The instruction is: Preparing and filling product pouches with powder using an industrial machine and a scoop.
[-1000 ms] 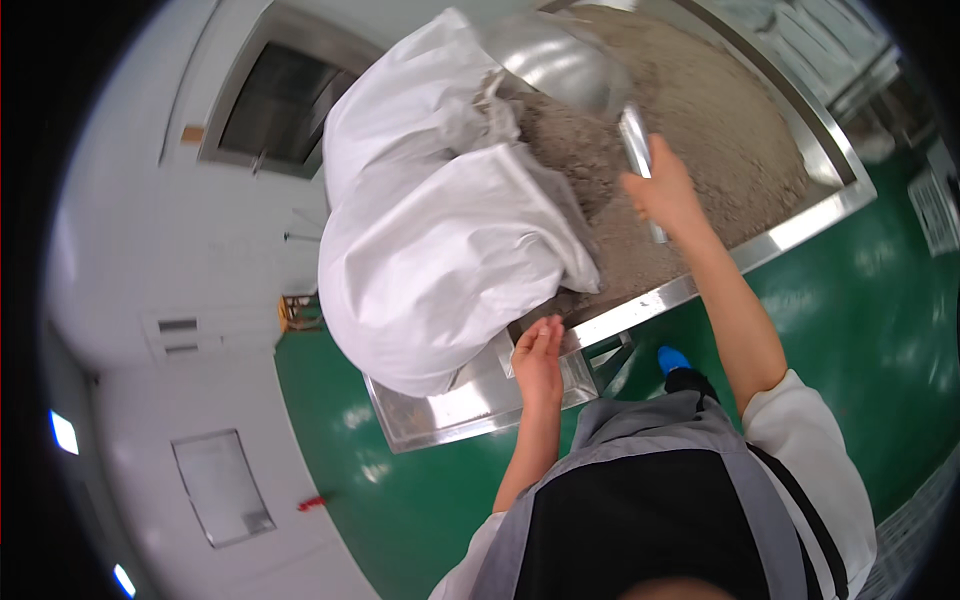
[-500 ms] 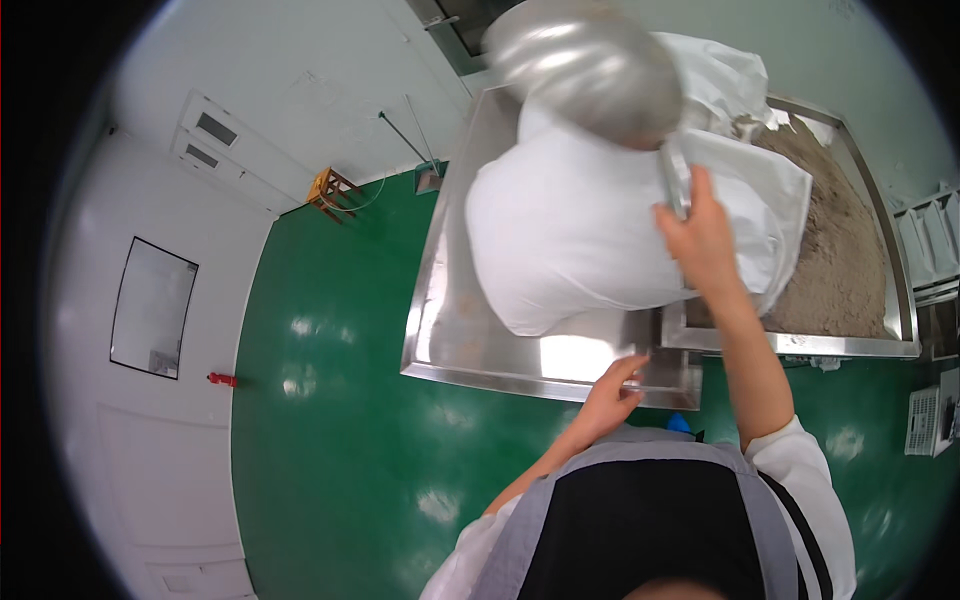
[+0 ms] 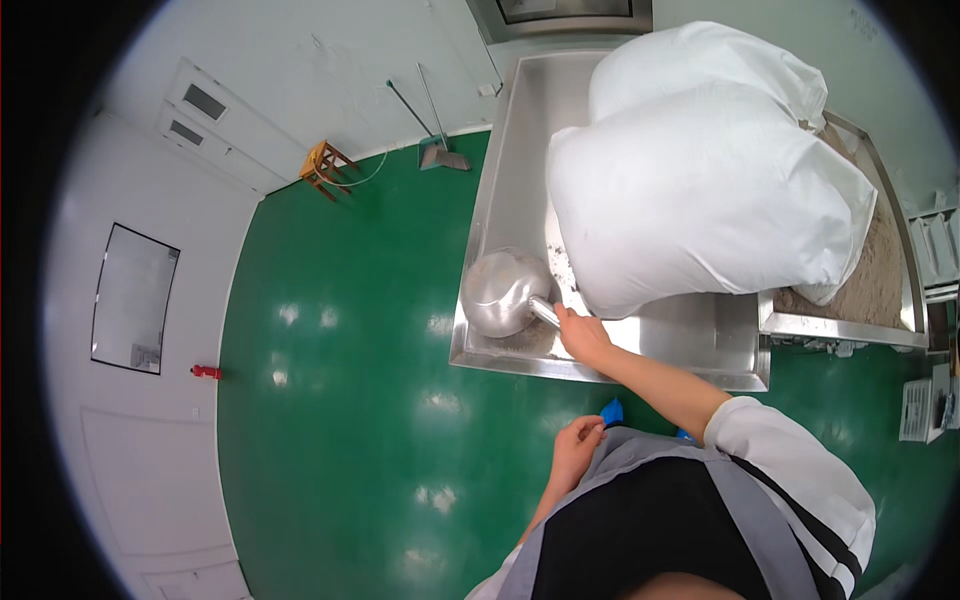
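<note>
A large round-bowled metal ladle [image 3: 505,292] sits bottom-up in the near left corner of a stainless steel tray table [image 3: 690,330]. My right hand [image 3: 583,335] is closed around its handle. Down by my apron, beyond the tray's near edge, my left hand [image 3: 575,447] has its fingers curled in, with nothing visible in them. Two bulging white cloth sacks [image 3: 690,190] lie across the tray, one behind the other. The near sack's right end overhangs an adjoining metal tray holding grey-brown powder [image 3: 872,270].
Dark crumbs [image 3: 558,262] dot the tray floor beside the near sack. Against the left wall stand a wooden stool [image 3: 322,165] and a broom with a dustpan [image 3: 440,155]. A white plastic crate [image 3: 915,410] is on the green floor at right.
My right hand has brought the ladle left and down, from above the sacks into the tray corner. My left hand has drawn back from the tray edge. The view has shifted.
</note>
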Tool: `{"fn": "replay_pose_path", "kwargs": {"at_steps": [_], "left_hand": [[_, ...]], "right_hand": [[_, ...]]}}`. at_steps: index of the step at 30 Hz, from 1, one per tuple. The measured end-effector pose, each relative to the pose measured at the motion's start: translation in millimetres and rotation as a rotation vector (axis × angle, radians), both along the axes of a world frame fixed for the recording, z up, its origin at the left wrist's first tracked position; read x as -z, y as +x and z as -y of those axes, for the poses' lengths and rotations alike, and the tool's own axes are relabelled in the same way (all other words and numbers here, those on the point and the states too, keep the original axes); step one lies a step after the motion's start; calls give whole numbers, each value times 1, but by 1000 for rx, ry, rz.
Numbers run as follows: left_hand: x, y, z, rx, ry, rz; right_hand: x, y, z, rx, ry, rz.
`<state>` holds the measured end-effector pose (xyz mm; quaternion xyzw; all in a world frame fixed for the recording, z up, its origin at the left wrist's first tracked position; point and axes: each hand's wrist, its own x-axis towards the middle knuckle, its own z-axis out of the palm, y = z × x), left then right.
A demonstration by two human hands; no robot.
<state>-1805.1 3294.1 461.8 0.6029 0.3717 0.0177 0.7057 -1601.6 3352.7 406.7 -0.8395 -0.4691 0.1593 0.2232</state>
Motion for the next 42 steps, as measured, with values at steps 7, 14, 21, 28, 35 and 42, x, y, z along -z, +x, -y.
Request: {"fn": "replay_pose_path", "kwargs": {"at_steps": [7,14,21,28,35,42], "left_hand": [[-2,46,13,141,14,9],[-28,150,111,251,-154,133],[15,272,394,732,-832,228],[50,377,735,1244,-1222,73],[-58,402,1031,1335,-97,822],[131,536,1246,1659,177,541]], "right_hand": [[86,45,58,206,302,63],[10,78,199,222,253,-155],[-188,85,579,851,651,446],[-15,118,895,1220,356,49],[79,246,1087,676,1849,-854],[-89,233,1380,651,1593,-870]]}}
